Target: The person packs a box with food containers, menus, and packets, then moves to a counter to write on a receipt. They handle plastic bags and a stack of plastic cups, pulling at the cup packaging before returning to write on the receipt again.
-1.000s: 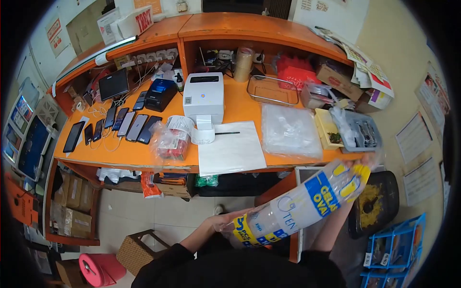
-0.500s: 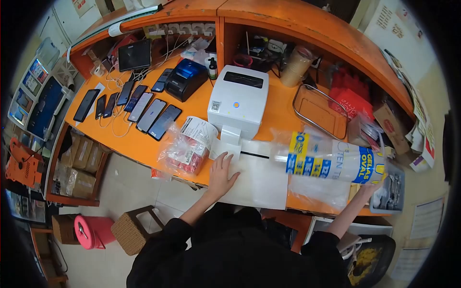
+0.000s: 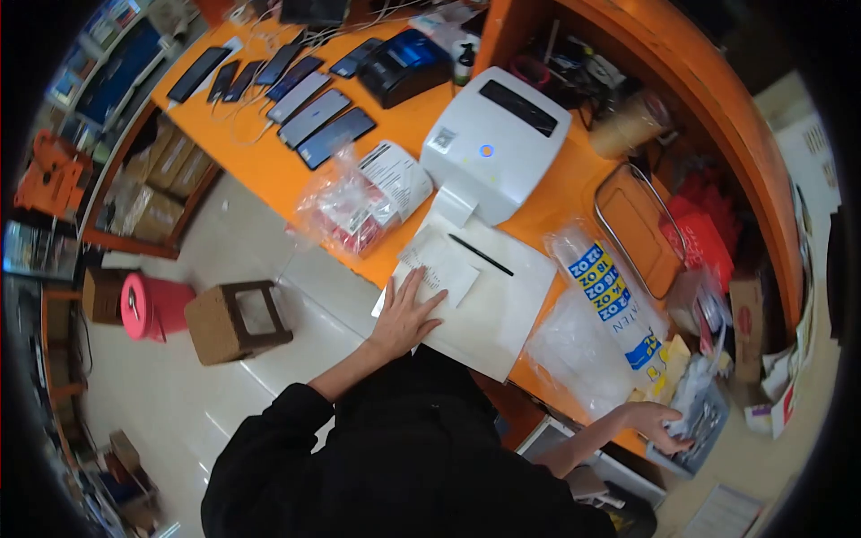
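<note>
My left hand [image 3: 408, 309] lies flat with fingers spread on a small white paper slip [image 3: 457, 280] bearing faint dark marks. Beneath the slip are larger white sheets [image 3: 511, 309], with a black pen [image 3: 481, 255] resting on them. At the table's right end, my right hand [image 3: 656, 425] reaches into a grey tray [image 3: 708, 448] of small items. Its fingers are bent but apart, and I see nothing held in them. A clear plastic bag printed in blue and yellow [image 3: 614, 291] lies flat, just beyond that hand.
A white label printer [image 3: 498, 143] stands behind the sheets. Left of them are a plastic-wrapped red package [image 3: 359, 220], several phones [image 3: 309, 118] and a black receipt printer [image 3: 404, 67]. An orange tray with a metal rim [image 3: 632, 229] sits by the shelf. A stool [image 3: 235, 323] stands on the floor.
My right hand has let go of the printed plastic bag, now lying on the table, and moved to the grey tray. My left hand stays on the paper. The view has turned.
</note>
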Motion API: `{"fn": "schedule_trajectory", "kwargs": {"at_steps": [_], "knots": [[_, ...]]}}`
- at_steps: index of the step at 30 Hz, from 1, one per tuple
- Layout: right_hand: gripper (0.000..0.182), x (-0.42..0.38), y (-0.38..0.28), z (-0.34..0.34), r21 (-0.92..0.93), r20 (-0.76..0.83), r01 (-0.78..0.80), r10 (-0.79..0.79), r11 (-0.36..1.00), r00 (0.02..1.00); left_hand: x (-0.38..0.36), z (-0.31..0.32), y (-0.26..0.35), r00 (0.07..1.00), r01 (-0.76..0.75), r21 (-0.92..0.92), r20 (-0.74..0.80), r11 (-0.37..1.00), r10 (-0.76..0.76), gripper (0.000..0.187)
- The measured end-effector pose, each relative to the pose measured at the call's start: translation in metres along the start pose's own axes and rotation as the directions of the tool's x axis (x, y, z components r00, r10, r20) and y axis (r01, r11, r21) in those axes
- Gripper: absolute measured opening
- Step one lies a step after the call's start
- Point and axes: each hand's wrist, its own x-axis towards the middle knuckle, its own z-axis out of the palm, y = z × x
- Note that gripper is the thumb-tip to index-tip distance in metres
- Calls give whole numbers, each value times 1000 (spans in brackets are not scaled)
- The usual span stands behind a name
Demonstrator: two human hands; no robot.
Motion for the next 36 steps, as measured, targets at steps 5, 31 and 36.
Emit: {"fn": "schedule_trajectory", "kwargs": {"at_steps": [5,31,36], "knots": [[23,-97,-24,62,389,825,-24,-336,921,454,0,-3,3,999,10,28,30,1000,-11,51],[15,-232,-90,108,-252,698,-927,-612,277,-373,13,-15,-33,914,-78,60,402,995,48,58],[29,-267,-61,125,-374,779,-889,-431,264,-455,17,-18,-22,974,-112,91,206,990,91,54]]}}
